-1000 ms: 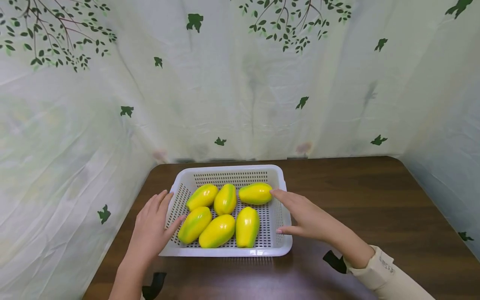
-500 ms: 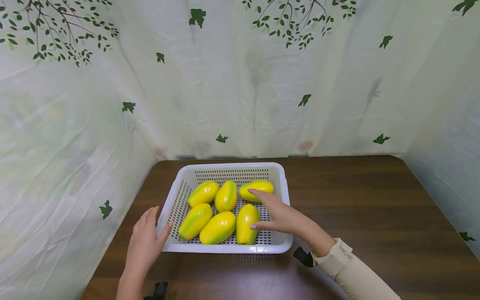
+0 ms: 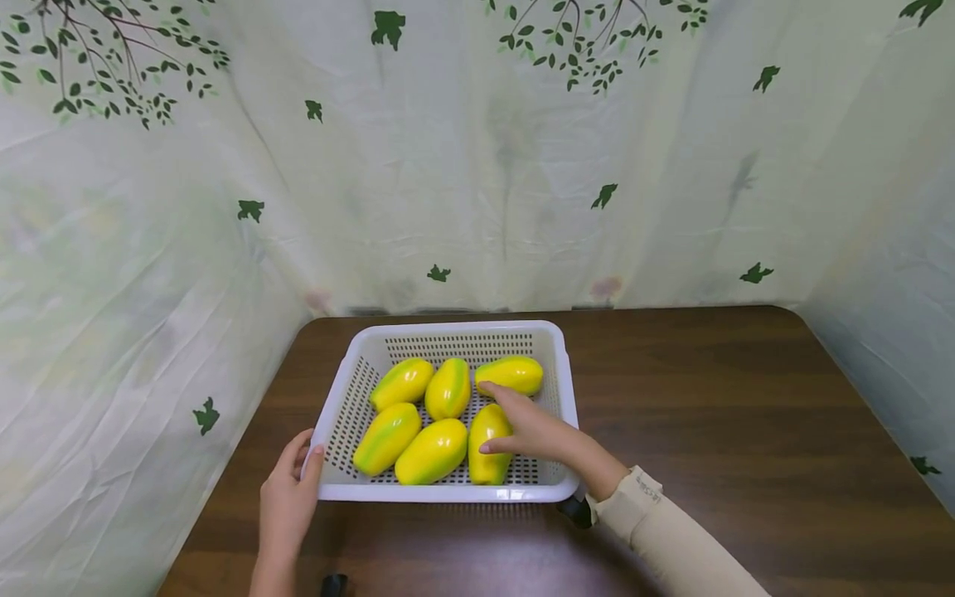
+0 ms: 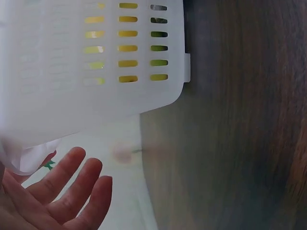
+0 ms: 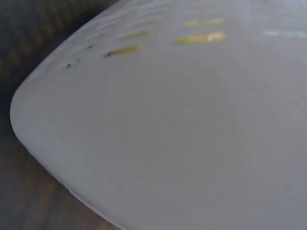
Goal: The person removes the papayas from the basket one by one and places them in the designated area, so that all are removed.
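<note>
A white perforated plastic basket (image 3: 448,495) holds several glossy, oblong yellow-green fruits (image 3: 431,452) that look like papayas or mangoes. At its left side, my left hand (image 3: 287,497) grips the rim, thumb above and fingers outside. In the left wrist view, several of its fingers (image 4: 72,189) extend loosely past the basket wall (image 4: 105,103). My right hand (image 3: 530,427) reaches over the right side, thumb and fingers spread above the near-right fruit (image 3: 488,423). Its fingertips overlap the far-right fruit (image 3: 515,373); contact cannot be told. The right wrist view shows only the blurred basket wall (image 5: 158,120).
The basket stands on a dark brown wooden table (image 3: 709,414), near its back left. Pale curtains (image 3: 477,166) printed with leaves and branches surround the table at the back and sides. Dark wrist straps (image 3: 574,512) sit under the forearms.
My left hand has moved down along the basket's left side and taken hold of the rim. My right hand has moved left, from the right rim to above the fruits.
</note>
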Demonstrator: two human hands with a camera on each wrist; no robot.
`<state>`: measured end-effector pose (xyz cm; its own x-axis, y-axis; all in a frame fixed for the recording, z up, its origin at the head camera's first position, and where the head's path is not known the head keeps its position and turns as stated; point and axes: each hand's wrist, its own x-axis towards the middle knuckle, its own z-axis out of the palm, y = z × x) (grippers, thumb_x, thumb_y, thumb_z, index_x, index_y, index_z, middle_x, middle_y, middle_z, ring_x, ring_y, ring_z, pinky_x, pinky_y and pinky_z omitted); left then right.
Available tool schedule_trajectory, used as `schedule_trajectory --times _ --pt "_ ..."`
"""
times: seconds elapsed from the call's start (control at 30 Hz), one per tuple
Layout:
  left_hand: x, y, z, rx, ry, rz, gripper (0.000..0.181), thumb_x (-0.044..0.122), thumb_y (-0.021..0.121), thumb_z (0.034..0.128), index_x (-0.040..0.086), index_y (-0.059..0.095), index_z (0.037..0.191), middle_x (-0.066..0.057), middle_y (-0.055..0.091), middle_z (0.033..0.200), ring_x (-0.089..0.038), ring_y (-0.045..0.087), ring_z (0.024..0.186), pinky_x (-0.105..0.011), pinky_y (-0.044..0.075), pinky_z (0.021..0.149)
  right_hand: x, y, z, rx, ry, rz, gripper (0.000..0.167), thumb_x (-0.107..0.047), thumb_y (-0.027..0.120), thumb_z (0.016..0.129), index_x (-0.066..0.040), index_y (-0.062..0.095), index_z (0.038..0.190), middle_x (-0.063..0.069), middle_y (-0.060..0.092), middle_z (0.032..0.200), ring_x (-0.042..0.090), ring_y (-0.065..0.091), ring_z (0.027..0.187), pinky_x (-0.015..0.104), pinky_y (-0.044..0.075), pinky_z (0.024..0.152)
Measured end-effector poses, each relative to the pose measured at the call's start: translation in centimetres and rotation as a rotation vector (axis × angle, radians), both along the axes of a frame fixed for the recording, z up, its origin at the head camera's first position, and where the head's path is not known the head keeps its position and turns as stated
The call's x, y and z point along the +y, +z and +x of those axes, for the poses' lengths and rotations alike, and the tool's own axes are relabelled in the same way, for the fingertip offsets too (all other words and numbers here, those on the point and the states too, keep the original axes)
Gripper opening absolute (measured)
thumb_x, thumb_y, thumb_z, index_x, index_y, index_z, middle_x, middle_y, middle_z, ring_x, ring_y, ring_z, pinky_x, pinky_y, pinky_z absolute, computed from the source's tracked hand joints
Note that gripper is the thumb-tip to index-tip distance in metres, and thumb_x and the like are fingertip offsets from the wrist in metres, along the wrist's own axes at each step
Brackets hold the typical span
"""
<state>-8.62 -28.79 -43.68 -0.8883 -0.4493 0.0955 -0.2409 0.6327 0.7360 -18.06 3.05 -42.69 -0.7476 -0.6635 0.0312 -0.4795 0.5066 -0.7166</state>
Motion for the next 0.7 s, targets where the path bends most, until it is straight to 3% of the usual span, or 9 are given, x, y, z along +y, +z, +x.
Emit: schedule_trajectory --times 0.23,0.37,0.43,0.6,0.7 --pt "0.2 -0.4 0.1 0.027 0.036 0.102 0.045 0.037 0.045 0.0928 0.012 0.047 0.13 -0.018 0.059 0.108 -0.026 0.056 0.089 -0.019 0.044 0.062 -0.7 -0.9 -0.1 -0.078 -0.02 0.051 0.086 -0.026 0.076 0.072 -0.005 0.027 0.14 0.011 0.029 0.141 0.023 0.029 0.127 0.039 0.025 0.102" --pt "-0.3 -1.4 -0.1 0.037 0.036 0.123 0.048 0.041 0.044 0.0921 0.013 0.046 0.131 -0.018 0.058 0.109 -0.026 0.055 0.088 -0.02 0.044 0.063 -0.8 -0.9 0.0 -0.101 -0.02 0.087 0.085 -0.025 0.077 0.071 -0.003 0.03 0.138 0.013 0.029 0.141 0.025 0.029 0.127 0.039 0.024 0.102" --pt "-1.3 -3.2 -0.6 0.048 0.05 0.122 0.051 0.047 0.044 0.0901 0.019 0.046 0.132 -0.015 0.059 0.109 -0.025 0.055 0.087 -0.023 0.046 0.06 -0.8 -0.9 0.0 -0.111 -0.018 0.107 0.085 -0.026 0.077 0.071 -0.003 0.03 0.138 0.015 0.026 0.142 0.026 0.028 0.127 0.04 0.024 0.102" --pt "-4.8 -9.3 -2.4 0.06 0.096 0.086 0.048 0.059 0.042 0.0845 0.04 0.045 0.129 -0.003 0.06 0.109 -0.017 0.056 0.087 -0.024 0.049 0.059 -0.8 -0.9 0.0 -0.108 -0.028 0.123 0.083 -0.024 0.078 0.069 -0.006 0.034 0.136 0.015 0.028 0.139 0.025 0.032 0.124 0.04 0.028 0.1" --pt "-5.8 -11.0 -2.9 0.06 0.106 0.077 0.045 0.059 0.042 0.0851 0.045 0.043 0.128 -0.001 0.06 0.109 -0.016 0.056 0.087 -0.026 0.049 0.063 -0.8 -0.8 0.0 -0.089 -0.029 0.109 0.079 -0.02 0.08 0.067 -0.008 0.038 0.133 0.013 0.031 0.136 0.023 0.037 0.119 0.038 0.032 0.097"
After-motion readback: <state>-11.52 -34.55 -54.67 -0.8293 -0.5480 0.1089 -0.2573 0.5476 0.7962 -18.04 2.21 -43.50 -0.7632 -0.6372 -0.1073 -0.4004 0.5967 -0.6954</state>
